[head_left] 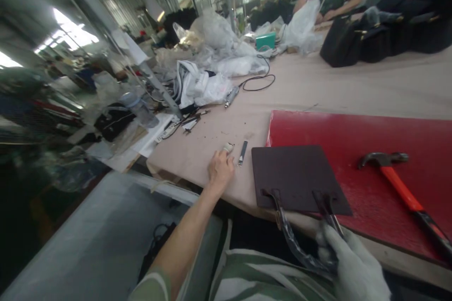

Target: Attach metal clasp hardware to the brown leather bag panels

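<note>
Gloved right hand [353, 263] is clamped round the black handle strap [287, 233] of a dark leather panel [293, 174]. The panel lies flat just above the grip, partly on the red mat [353, 131]. Further right of the grip there's an orange-handled hammer [402, 188] on the mat. Well off to the left, the left hand [221, 169] rests loose on the table [318, 89] holding nothing, with its taped fingertip just beside a small metal tool [242, 153].

Hammer [409, 197] — on red mat [353, 131].

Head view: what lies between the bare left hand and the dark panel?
One slim metal tool lies on the table between left hand and dark panel, in the head view; otherwise bare.
</note>
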`<state>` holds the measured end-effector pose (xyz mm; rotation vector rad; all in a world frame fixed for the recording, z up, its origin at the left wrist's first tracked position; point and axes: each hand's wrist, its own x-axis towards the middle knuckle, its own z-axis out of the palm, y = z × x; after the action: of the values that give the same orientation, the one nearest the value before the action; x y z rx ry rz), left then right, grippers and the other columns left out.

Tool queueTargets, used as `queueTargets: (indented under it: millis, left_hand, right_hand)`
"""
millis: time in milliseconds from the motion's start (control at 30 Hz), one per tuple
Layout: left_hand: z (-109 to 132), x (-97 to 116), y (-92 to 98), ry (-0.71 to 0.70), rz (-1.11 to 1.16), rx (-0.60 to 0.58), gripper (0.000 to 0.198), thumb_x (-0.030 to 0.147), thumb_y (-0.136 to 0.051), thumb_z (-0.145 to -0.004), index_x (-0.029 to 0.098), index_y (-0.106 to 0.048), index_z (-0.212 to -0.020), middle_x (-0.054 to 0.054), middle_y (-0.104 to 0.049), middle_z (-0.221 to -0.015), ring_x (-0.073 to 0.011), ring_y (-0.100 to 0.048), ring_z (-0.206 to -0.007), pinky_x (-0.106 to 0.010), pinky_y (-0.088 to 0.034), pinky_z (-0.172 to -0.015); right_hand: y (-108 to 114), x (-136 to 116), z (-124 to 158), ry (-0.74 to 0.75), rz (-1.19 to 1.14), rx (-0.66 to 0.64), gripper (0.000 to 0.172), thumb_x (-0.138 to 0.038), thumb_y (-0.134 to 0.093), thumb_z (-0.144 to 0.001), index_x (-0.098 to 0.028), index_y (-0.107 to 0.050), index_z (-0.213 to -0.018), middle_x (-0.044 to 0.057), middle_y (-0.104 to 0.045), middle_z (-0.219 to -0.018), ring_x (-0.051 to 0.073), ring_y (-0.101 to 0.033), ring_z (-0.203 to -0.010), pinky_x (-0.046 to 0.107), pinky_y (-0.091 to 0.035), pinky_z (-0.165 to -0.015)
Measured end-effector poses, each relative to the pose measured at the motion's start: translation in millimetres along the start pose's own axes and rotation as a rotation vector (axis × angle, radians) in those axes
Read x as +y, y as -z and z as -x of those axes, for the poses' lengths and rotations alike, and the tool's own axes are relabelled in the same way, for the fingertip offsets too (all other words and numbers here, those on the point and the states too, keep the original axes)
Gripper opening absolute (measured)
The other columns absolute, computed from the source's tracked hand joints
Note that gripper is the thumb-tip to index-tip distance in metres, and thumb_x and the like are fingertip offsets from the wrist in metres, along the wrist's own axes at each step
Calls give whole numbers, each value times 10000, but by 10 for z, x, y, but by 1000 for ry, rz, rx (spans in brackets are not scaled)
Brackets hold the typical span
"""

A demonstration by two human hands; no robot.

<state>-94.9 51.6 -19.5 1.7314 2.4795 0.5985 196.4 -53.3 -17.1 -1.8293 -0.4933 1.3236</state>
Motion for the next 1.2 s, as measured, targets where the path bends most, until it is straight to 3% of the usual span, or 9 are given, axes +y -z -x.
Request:
queueTargets:
  millis: [133, 333, 467, 567, 667, 800, 1000, 1100, 1200]
  left_hand:
    - [-376, -140, 78, 43, -128, -90, 266, 315, -564, -976, 149, -698, -1134, -173, -683, -1216, -296, -656, -1126, -376, -513, -944]
    - [-519, -313, 31, -32, -102, -201, 257, 314, -692, -888, 151, -692, -1086, -169, -699, -1187, -294, -649, -1133, -351, -500, -933]
    - [-426, -250, 15, -30, -96, -138, 271, 228, -612, -936, 129, -648, -1185, -191, -656, -1239, -312, -613, -1187, -410, -487, -994]
    - [-301, -51, -54, -218, 11, -104, 229, 193, -556, -966, 168, -682, -1154, -145, -667, -1207, -279, -613, -1170, -409, -487, -1032]
    - [-203, 204, -192, -501, 168, -180, 264, 157, -552, -956, 211, -702, -1166, -91, -685, -1251, -241, -597, -1225, -406, -461, -1109]
    - [-170, 391, -361, -606, 181, -308, 350, 137, -531, -931, 207, -681, -1239, -93, -620, -1433, -275, -505, -1384, -552, -304, -1251]
    - [-70, 205, -350, -538, 228, -384, 353, 169, -596, -864, 257, -707, -1187, -70, -572, -1489, -269, -420, -1481, -570, -227, -1292]
    - [47, 68, -322, -514, 251, -365, 307, 169, -600, -866, 250, -711, -1141, -79, -581, -1466, -265, -450, -1459, -590, -202, -1291]
    - [194, -13, -320, -480, 233, -295, 279, 151, -579, -892, 248, -716, -1115, -77, -585, -1443, -259, -448, -1457, -579, -184, -1296]
  right_hand:
    - [-1, 77, -41, -75, -101, -46, 654, -567, -862, -490, -155, -671, -960, 44, -661, -717, 136, -516, -519, 258, -424, -444]
    - [124, 153, -153, 144, -115, 76, 425, -554, -753, -690, -219, -641, -927, 27, -587, -647, 189, -544, -530, 310, -430, -457]
    - [313, 41, -200, 269, 133, 47, 293, -446, -729, -699, -232, -663, -889, 77, -630, -718, 263, -625, -641, 365, -481, -515]
    - [377, -53, -159, 285, 215, -9, 259, -386, -742, -669, -231, -675, -865, 90, -659, -769, 273, -644, -678, 378, -509, -544]
    - [332, -99, -98, 249, 157, -22, 257, -401, -745, -675, -228, -668, -849, 81, -665, -762, 243, -625, -635, 369, -525, -545]
    - [224, -53, -81, 221, 90, 0, 320, -435, -792, -637, -223, -668, -842, 68, -655, -734, 211, -589, -580, 341, -503, -504]
    - [54, 77, -76, 100, -81, 62, 448, -542, -811, -609, -196, -637, -834, 36, -602, -654, 165, -530, -542, 295, -452, -473]
    - [-36, 47, 0, 14, -174, 52, 553, -520, -850, -531, -157, -649, -897, 29, -625, -692, 144, -552, -583, 253, -457, -510]
    - [-117, 8, 64, -42, -176, 1, 558, -520, -846, -565, -145, -657, -932, 11, -618, -664, 118, -514, -550, 223, -412, -487]
